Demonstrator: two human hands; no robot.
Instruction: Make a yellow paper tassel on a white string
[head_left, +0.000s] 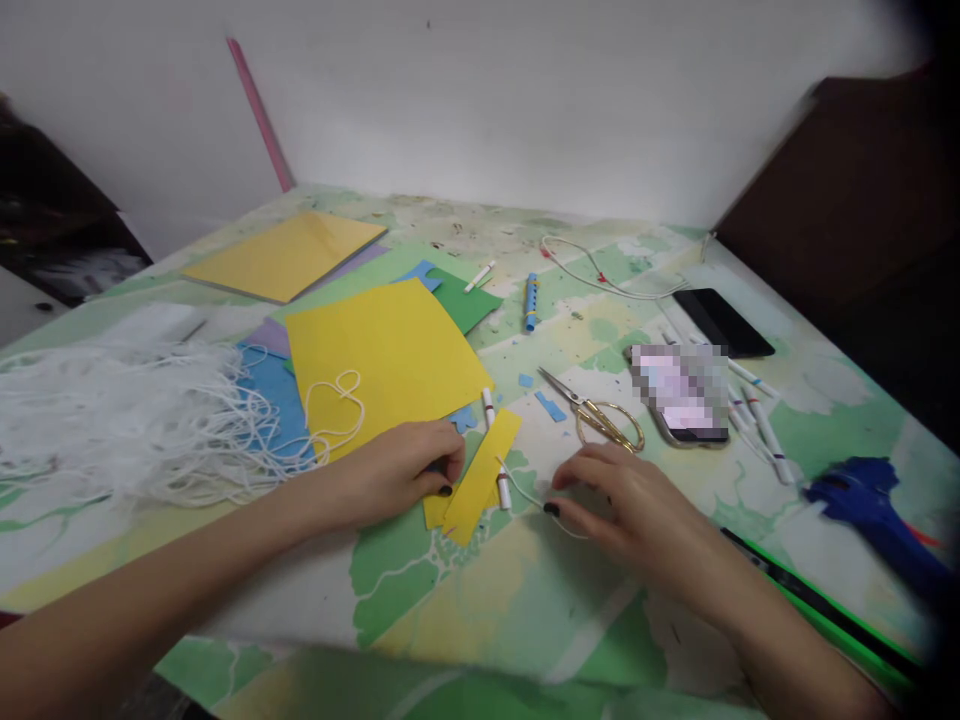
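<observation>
My left hand (420, 460) rests beside the yellow paper strips (484, 478), fingers curled in and thumb tucked close. Whether anything is in its grasp is hidden. A white marker (505, 490) with dark red ends lies partly under the top strip. One thin white cord (521, 483) runs from that strip toward my right hand (619, 500). This hand hovers low over the table, thumb at the cord and index finger slightly apart from it. Just beyond it, gold-handled scissors (600, 418) lie with their blades parted.
Left lie a tangled heap of white cord (135, 420) and a yellow sheet (382, 350) over other coloured sheets. A blue paper roll (531, 302) is farther back. Two phones (679, 395), several markers (769, 440), a blue glue gun (874, 520) and a green-edged tool (817, 600) occupy the right.
</observation>
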